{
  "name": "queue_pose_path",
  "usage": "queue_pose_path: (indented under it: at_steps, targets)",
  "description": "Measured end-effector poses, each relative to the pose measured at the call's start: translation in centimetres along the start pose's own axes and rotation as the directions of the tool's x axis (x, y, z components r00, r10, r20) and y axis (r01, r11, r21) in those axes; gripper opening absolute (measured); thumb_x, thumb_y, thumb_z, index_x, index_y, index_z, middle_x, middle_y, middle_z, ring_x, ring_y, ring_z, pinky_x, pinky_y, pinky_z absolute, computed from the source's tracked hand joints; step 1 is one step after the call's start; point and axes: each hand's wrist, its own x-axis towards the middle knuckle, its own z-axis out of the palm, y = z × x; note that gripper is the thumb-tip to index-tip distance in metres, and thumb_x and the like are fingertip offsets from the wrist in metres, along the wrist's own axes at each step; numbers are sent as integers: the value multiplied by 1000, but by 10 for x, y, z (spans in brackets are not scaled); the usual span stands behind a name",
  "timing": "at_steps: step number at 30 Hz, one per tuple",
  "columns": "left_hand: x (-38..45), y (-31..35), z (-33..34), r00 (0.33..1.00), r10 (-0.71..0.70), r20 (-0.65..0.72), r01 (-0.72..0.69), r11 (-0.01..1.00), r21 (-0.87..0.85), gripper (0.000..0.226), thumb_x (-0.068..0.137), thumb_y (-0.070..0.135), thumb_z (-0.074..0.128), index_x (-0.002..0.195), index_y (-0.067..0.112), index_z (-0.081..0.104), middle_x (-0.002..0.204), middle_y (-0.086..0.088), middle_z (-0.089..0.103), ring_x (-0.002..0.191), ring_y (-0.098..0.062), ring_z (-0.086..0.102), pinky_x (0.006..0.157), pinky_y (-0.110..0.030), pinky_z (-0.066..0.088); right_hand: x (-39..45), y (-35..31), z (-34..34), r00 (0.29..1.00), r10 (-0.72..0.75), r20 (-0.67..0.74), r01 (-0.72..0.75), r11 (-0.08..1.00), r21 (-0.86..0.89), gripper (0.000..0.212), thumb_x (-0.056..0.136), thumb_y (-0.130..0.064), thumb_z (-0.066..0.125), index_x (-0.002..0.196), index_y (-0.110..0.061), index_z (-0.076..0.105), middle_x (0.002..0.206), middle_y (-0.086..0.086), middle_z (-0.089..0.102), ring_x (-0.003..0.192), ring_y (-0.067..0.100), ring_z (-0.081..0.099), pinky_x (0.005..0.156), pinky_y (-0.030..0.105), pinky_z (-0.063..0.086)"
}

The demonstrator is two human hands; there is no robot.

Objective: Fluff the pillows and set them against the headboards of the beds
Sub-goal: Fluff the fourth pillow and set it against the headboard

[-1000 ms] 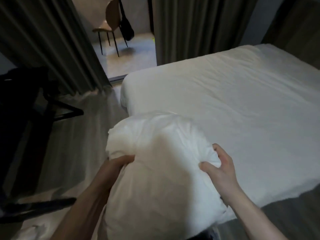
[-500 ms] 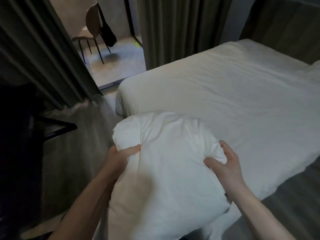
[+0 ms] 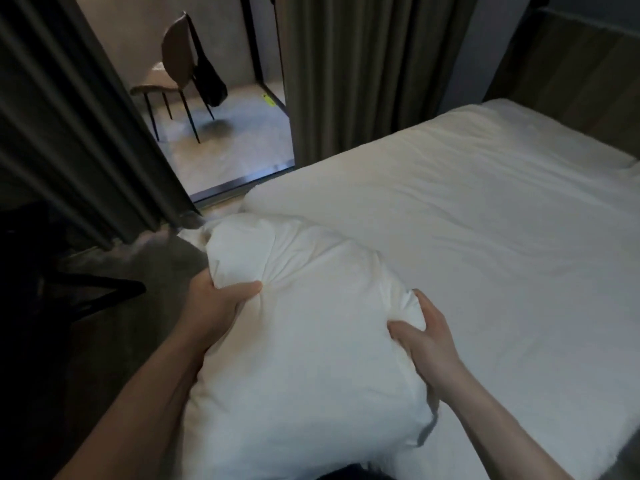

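Note:
A plump white pillow [image 3: 304,348] hangs in front of me over the near left corner of the bed [image 3: 485,237]. My left hand [image 3: 218,303] pinches the pillow's left edge, thumb on top. My right hand [image 3: 427,337] grips its right edge, with the fabric bunched between the fingers. The bed is covered with a smooth white sheet. Its wooden headboard [image 3: 568,81] rises at the far right. A bit of another white pillow [image 3: 632,169] shows at the right frame edge by the headboard.
Dark curtains [image 3: 363,71] hang behind the bed and at the left [image 3: 69,126]. Between them, an opening shows a brown chair [image 3: 173,74] with a black bag [image 3: 207,81] hung on it. Dark furniture [image 3: 52,299] stands on the floor to my left.
Both hands have squeezed the pillow's sides and shifted it slightly left and forward. My view has turned right, so more of the bed and headboard shows.

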Motion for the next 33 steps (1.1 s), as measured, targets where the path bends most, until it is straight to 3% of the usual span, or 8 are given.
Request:
queue_pose_path:
  at_steps: [6,10,12,14,21,24,28,33]
  targets:
    - [102,35,-49,999,48,-17,-49,998,-46,26,77,-7,80,96,10,76,98,-10,79,90,-30,74,78,-40,60,89,-32,67,990,135,34,-137,989,58,29,72,-32,67,94,-13,62,80,-2,73,70,8,69,62,23,51]
    - [170,54,-82,993,116,37,-114,993,-41,28,81,-6,78,103,11,74,92,2,76,73,-6,73,55,-20,56,148,-46,125,964,265,-38,-260,961,91,28,90,-42,66,97,-16,63,98,-2,72,82,11,69,72,33,49]
    - [206,59,-103,984,160,83,-158,987,-32,28,81,-8,78,98,13,74,85,7,78,67,5,72,53,-11,52,172,-59,158,955,290,-65,-282,953,108,26,94,-45,62,91,-21,73,100,-4,77,88,12,73,80,35,53]
    - [244,63,-125,978,159,133,-157,987,-28,30,79,-11,77,96,14,74,77,12,80,70,3,73,56,-12,54,191,-71,194,945,324,-36,-319,942,106,38,98,-46,59,79,-20,79,90,-4,81,81,11,77,83,35,55]
    - [353,102,-169,929,214,302,-226,974,4,30,77,-11,80,97,11,74,73,19,78,64,6,71,58,-17,54,252,-92,286,870,493,-24,-471,844,257,54,83,-61,73,112,-16,76,102,-3,81,94,16,78,92,34,57]
    - [401,122,-174,904,222,366,-244,970,13,31,78,-12,79,91,15,74,74,18,78,66,5,71,68,-26,54,284,-106,309,863,501,-64,-465,838,287,55,84,-57,74,114,-12,75,101,0,81,92,18,78,87,34,58]
    - [464,139,-171,875,236,423,-261,965,1,35,80,-18,73,87,15,71,69,21,76,62,7,70,55,-11,52,336,-116,336,874,456,-170,-392,866,310,39,88,-44,75,111,-12,73,94,-2,82,83,14,79,69,28,58]
    - [562,158,-161,859,217,464,-260,965,28,31,80,-14,75,91,15,73,75,17,79,67,3,72,56,-13,54,422,-123,364,870,418,-262,-322,884,340,24,90,-34,75,107,-17,74,92,-5,82,80,12,79,62,25,57]
